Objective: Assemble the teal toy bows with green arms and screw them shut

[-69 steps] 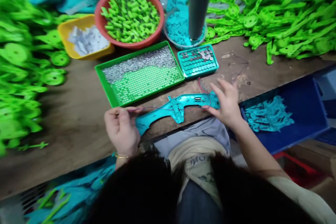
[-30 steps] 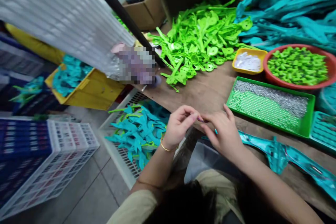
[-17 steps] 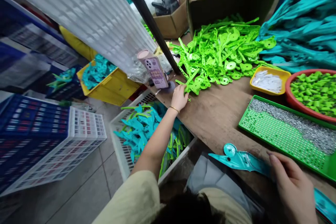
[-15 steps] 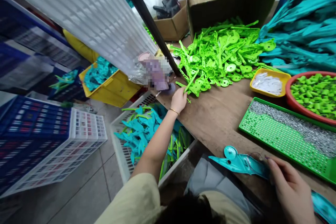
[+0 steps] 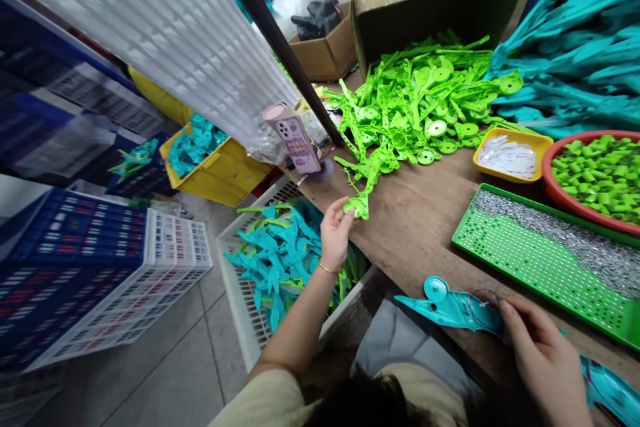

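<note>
L hand (image 5: 336, 235) pinches the round end of a green part (image 5: 358, 205) by the near edge of the green pile (image 5: 420, 97), heaped there for easy reach, I'd guess; R hand (image 5: 543, 353) pinches thin wire (image 5: 487, 303) over the turquoise shell (image 5: 447, 309) on the bench (image 5: 415, 240), prob. to control slack

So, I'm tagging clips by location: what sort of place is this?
Probably an assembly workshop: a heap of green parts, a green tray of metallic pieces, and a crate of turquoise parts.
</note>
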Available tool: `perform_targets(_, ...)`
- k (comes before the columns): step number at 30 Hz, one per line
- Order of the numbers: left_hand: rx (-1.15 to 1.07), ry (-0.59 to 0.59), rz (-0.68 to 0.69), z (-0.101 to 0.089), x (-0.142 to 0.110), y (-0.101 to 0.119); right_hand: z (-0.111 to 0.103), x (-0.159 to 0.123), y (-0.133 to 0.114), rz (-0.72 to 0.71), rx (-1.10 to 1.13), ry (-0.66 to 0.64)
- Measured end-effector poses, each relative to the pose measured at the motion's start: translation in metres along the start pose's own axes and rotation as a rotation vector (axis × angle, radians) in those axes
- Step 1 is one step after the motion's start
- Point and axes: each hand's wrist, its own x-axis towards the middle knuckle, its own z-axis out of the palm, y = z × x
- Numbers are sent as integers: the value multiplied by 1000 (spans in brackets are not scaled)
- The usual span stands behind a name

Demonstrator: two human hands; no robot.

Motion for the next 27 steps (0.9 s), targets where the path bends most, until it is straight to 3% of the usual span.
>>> perform_targets(3, 5, -39, 26, 10, -9, 0, 0, 0, 0, 11, 8, -16)
perform_targets(5, 13, -67, 58, 24, 5, -1, 0, 0, -2, 12, 2, -22)
perform_targets(9, 108, -180, 101, 62, 71, 1, -1, 1, -5, 12, -14, -38)
perform_targets(11, 371, -209, 120, 79, 112, 6, 0, 1, -3, 15, -26, -40)
perform_targets(13, 786, -106, 144, 89, 151, 13, 1, 1, 3, 12, -35, -32)
perform_targets(15, 1079, -16, 116, 93, 181, 19, 2, 2, 11, -2, -28, -41)
perform_targets(17, 1184, 23, 69, 91, 200, 20, 3, 4, 20, -21, -3, -60)
perform_targets(27, 1160, 98, -48, 76, 221, -2, 2, 13, 40, -11, -15, -107)
